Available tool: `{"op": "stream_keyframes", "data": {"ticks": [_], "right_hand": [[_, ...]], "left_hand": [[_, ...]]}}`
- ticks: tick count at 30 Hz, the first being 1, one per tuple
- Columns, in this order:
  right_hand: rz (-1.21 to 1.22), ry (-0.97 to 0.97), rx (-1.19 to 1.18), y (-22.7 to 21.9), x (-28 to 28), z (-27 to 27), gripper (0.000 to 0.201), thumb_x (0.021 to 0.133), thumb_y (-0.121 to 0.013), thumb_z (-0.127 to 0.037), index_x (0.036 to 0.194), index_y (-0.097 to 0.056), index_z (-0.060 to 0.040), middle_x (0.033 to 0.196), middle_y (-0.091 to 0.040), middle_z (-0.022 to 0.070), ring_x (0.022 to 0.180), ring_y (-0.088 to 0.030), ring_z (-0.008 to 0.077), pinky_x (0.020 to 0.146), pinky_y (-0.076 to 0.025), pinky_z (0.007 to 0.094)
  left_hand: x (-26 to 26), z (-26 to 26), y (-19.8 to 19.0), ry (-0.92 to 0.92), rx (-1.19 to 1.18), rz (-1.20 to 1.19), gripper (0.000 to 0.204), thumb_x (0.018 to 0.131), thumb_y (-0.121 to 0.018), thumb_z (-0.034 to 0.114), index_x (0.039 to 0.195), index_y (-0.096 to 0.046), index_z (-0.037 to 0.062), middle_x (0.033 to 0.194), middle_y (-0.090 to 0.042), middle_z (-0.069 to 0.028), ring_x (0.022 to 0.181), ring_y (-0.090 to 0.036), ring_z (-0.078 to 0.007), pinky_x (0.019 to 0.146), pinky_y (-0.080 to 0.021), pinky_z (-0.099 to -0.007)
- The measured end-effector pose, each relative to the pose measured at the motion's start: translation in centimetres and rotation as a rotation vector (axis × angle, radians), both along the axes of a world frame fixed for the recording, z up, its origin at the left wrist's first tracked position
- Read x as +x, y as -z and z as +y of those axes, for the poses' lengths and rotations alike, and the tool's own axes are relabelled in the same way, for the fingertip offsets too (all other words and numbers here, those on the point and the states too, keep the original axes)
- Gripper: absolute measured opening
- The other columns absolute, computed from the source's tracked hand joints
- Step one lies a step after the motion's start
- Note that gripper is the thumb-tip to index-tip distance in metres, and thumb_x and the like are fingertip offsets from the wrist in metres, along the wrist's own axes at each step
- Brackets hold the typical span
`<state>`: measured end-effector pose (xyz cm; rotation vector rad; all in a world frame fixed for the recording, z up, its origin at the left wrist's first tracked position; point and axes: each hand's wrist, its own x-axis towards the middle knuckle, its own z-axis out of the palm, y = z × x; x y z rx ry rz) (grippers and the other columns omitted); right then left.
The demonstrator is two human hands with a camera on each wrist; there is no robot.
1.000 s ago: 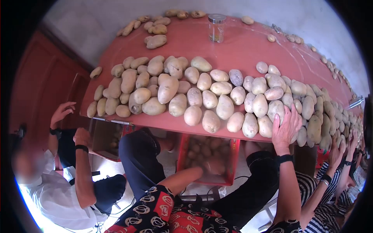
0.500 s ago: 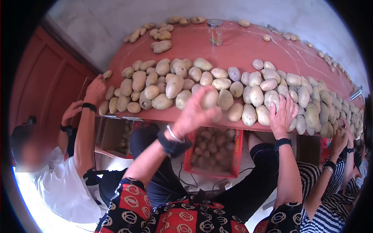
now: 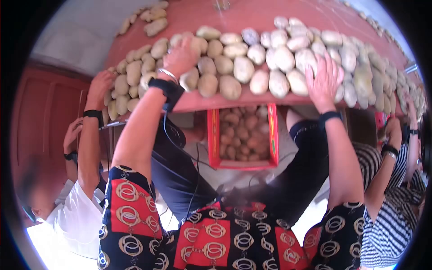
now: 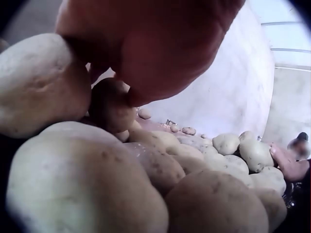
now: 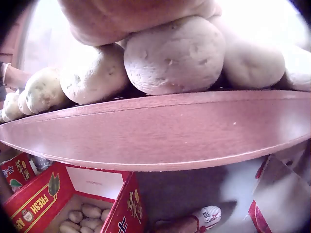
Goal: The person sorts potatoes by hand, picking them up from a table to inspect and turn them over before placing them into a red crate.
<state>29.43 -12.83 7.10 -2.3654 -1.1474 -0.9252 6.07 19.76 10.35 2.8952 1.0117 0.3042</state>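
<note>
Several pale potatoes (image 3: 243,67) lie packed in rows on a red table (image 3: 270,101). My left hand (image 3: 182,56) reaches onto the left part of the pile, its fingers curled over a potato (image 3: 194,44). In the left wrist view the palm (image 4: 160,43) hangs over the heap, with a potato (image 4: 39,82) against it. My right hand (image 3: 325,76) lies flat with spread fingers on potatoes near the table's front edge. In the right wrist view it (image 5: 136,14) rests on top of a round potato (image 5: 175,53) above the table edge (image 5: 170,131).
A red cardboard box (image 3: 215,135) holding more potatoes (image 3: 240,135) stands on the floor under the table, between my knees; its printed side (image 5: 34,199) also shows from the right wrist. Another person's hand (image 3: 100,85) touches the pile's left end. Striped sleeves (image 3: 382,180) reach in from the right.
My left hand came up from the box under the table with a potato and moved left onto the pile. The right hand stayed flat on the potatoes. The head view tilted down.
</note>
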Motion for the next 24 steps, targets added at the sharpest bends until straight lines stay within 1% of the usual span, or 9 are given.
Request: {"op": "stream_keyframes", "data": {"ticks": [3,5,6,9,10,14,17,21,24], "right_hand": [[0.025,0.033,-0.031,0.1,0.4,0.0,0.045,0.082,-0.059,-0.04,0.118,-0.056,-0.0121,0.132,-0.048,0.0114,0.123,-0.041,0.0255,0.103,-0.02,0.0507],[0.007,0.049,-0.047,0.0,0.3,0.2,0.047,0.082,-0.059,-0.042,0.118,-0.056,-0.0123,0.132,-0.048,0.0103,0.124,-0.041,0.0255,0.103,-0.02,0.051],[0.003,0.046,-0.049,0.2,0.5,0.2,0.047,0.081,-0.059,-0.042,0.118,-0.056,-0.012,0.132,-0.048,0.0096,0.123,-0.041,0.026,0.103,-0.02,0.0507],[-0.005,0.024,-0.052,0.3,0.7,0.0,0.048,0.081,-0.06,-0.042,0.118,-0.055,-0.0113,0.131,-0.048,0.0097,0.123,-0.041,0.0257,0.103,-0.02,0.0502],[-0.012,0.011,-0.051,0.3,0.8,0.0,0.049,0.081,-0.06,-0.042,0.118,-0.055,-0.0106,0.131,-0.049,0.0096,0.123,-0.042,0.0256,0.102,-0.021,0.0499],[-0.032,-0.001,-0.035,0.3,0.7,-0.1,0.049,0.081,-0.06,-0.042,0.118,-0.055,-0.0096,0.13,-0.049,0.0094,0.122,-0.042,0.0254,0.102,-0.022,0.0493],[-0.049,0.034,-0.059,0.4,0.9,0.1,0.05,0.081,-0.06,-0.042,0.118,-0.055,-0.0089,0.13,-0.049,0.01,0.122,-0.042,0.0249,0.102,-0.022,0.049],[-0.05,0.013,-0.081,0.3,1.0,-0.1,0.052,0.081,-0.06,-0.042,0.121,-0.053,-0.0089,0.132,-0.048,0.0118,0.123,-0.042,0.0266,0.102,-0.022,0.0496],[0.026,0.025,-0.122,-0.3,0.5,-0.2,0.05,0.084,-0.056,-0.037,0.125,-0.049,-0.008,0.136,-0.044,0.0119,0.128,-0.037,0.0282,0.105,-0.021,0.0478]], "left_hand": [[-0.9,-0.5,0.0,0.031,0.037,-0.04,0.054,0.087,-0.051,0.037,0.136,-0.038,0.0184,0.136,-0.044,-0.0145,0.126,-0.039,-0.0382,0.098,-0.03,-0.0621],[-1.9,-0.6,0.1,0.071,0.058,-0.216,0.059,0.09,-0.046,0.044,0.141,-0.033,0.0166,0.14,-0.04,-0.0177,0.127,-0.04,-0.0388,0.1,-0.031,-0.0584],[-2.2,-2.6,-1.2,-0.066,0.076,-0.203,0.058,0.09,-0.047,0.045,0.14,-0.036,0.0162,0.14,-0.04,-0.018,0.127,-0.04,-0.0385,0.1,-0.03,-0.0575],[-4.5,-3.0,0.9,-0.058,0.198,-0.368,0.054,0.087,-0.052,0.041,0.135,-0.043,0.0176,0.141,-0.037,-0.0146,0.128,-0.036,-0.0377,0.103,-0.026,-0.0557],[-5.1,-3.0,1.6,-0.063,0.187,-0.36,0.054,0.087,-0.052,0.041,0.135,-0.043,0.0176,0.141,-0.037,-0.0146,0.128,-0.036,-0.0377,0.103,-0.026,-0.0557],[-5.0,-2.4,3.4,-0.092,0.249,-0.395,0.041,0.087,-0.052,0.033,0.124,-0.055,0.0187,0.118,-0.059,-0.0071,0.11,-0.054,-0.0252,0.099,-0.032,-0.0454],[-5.1,-1.6,4.3,-0.042,0.274,-0.441,0.039,0.087,-0.051,0.03,0.123,-0.055,0.0177,0.118,-0.059,-0.0076,0.11,-0.054,-0.0254,0.099,-0.033,-0.0447],[-5.0,-2.7,3.5,-0.064,0.264,-0.433,0.037,0.087,-0.049,0.026,0.123,-0.054,0.0165,0.116,-0.058,-0.0073,0.11,-0.053,-0.0247,0.098,-0.033,-0.0437],[-5.5,-2.7,4.2,-0.032,0.325,-0.438,0.043,0.087,-0.051,0.025,0.128,-0.049,0.0135,0.127,-0.05,-0.0127,0.112,-0.051,-0.028,0.099,-0.033,-0.0441]]}}
